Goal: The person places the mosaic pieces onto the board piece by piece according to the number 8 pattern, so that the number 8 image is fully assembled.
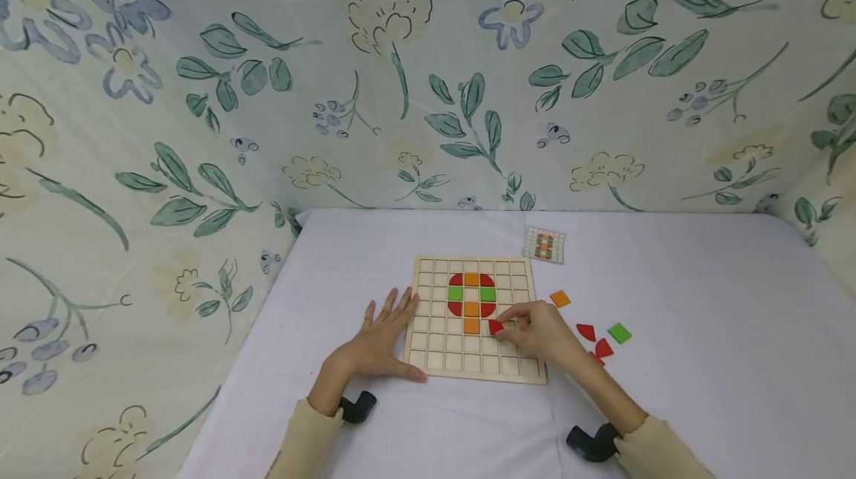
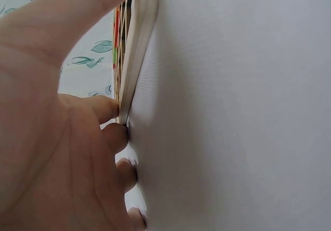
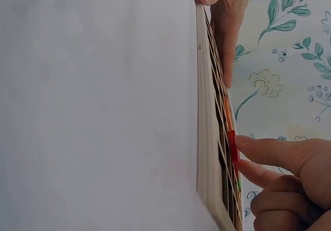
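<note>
A wooden grid board [image 1: 488, 377] lies on the table, with red quarter-round, green square and orange square tiles forming a ring in its upper middle. Below the ring sits one more orange tile [image 1: 471, 327]. My right hand [image 1: 540, 330] pinches a red quarter-round tile [image 1: 495, 327] between thumb and index finger, just right of that orange tile. In the right wrist view the red tile [image 3: 234, 145] stands at the board's surface; whether it touches is hard to tell. Fingers spread, my left hand [image 1: 381, 345] rests against the board's left edge, thumb at the lower corner.
Right of the board lie loose tiles: an orange square [image 1: 559, 298], a green square [image 1: 620, 333] and several red pieces [image 1: 604, 347], one partly hidden by the right forearm. A small pattern card [image 1: 545, 245] lies beyond the board's upper right corner. Floral cloth [image 1: 414, 130] hangs behind.
</note>
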{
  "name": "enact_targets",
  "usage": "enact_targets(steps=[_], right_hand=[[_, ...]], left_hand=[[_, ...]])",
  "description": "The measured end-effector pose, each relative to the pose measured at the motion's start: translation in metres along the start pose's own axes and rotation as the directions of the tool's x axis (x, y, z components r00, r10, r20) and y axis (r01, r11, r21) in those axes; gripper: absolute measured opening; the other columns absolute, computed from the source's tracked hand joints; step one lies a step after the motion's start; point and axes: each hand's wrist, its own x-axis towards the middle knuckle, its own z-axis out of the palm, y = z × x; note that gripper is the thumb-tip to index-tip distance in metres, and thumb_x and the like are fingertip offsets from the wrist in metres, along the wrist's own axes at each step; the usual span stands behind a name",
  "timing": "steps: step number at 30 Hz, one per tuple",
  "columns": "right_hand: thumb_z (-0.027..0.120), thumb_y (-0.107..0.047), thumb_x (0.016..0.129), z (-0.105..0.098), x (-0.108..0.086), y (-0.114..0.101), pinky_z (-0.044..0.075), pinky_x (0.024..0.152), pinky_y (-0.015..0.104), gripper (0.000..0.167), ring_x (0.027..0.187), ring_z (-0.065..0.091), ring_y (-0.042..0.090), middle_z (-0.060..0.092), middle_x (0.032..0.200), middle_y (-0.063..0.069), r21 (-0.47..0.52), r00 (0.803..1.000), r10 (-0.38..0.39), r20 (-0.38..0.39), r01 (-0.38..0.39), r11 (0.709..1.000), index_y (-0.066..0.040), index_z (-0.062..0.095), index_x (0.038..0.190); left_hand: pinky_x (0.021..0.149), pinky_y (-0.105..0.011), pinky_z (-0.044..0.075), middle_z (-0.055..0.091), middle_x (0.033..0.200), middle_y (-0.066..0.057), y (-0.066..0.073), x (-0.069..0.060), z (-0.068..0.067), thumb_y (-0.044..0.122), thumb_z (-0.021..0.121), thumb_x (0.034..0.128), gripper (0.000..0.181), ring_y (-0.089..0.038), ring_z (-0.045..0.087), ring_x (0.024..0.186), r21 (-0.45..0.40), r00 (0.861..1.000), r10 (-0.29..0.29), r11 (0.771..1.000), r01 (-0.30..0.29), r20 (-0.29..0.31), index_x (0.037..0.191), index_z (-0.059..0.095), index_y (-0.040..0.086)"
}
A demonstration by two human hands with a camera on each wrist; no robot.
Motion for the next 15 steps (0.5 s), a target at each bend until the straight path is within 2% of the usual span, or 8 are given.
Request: enact_targets(steps=[7, 15], right_hand=[[0.088, -0.016, 0.083, 0.0049, 0.0014, 0.0050, 0.022, 0.049, 0.021, 0.019, 0.054, 0.030, 0.011, 0.035, 0.057, -0.003, 0.003, 0.999, -0.039, -0.022, 0.039, 0.999, -0.011, 0.081, 0.099], [0.089, -0.017, 0.082, 0.0082, 0.0007, 0.0091, 0.023, 0.050, 0.021, 0.017, 0.054, 0.030, 0.010, 0.035, 0.055, -0.004, 0.095, 0.999, -0.013, -0.040, 0.017, 0.995, -0.012, 0.082, 0.097]], left_hand=[[0.126, -0.068, -0.008, -0.005, 0.176, -0.006, 0.0000, 0.0007, 0.0002, 0.064, 0.087, 0.0713, 0.137, -0.034, -0.013, 0.163, 0.002, 1.000, -0.004, 1.000, 0.004, -0.004, 0.168, 0.004, 0.013], [0.126, -0.068, -0.008, -0.005, 0.176, -0.006, 0.0009, 0.0006, -0.0001, 0.063, 0.088, 0.0711, 0.137, -0.034, -0.013, 0.163, -0.003, 1.000, -0.006, 1.000, 0.006, -0.003, 0.168, 0.004, 0.012]])
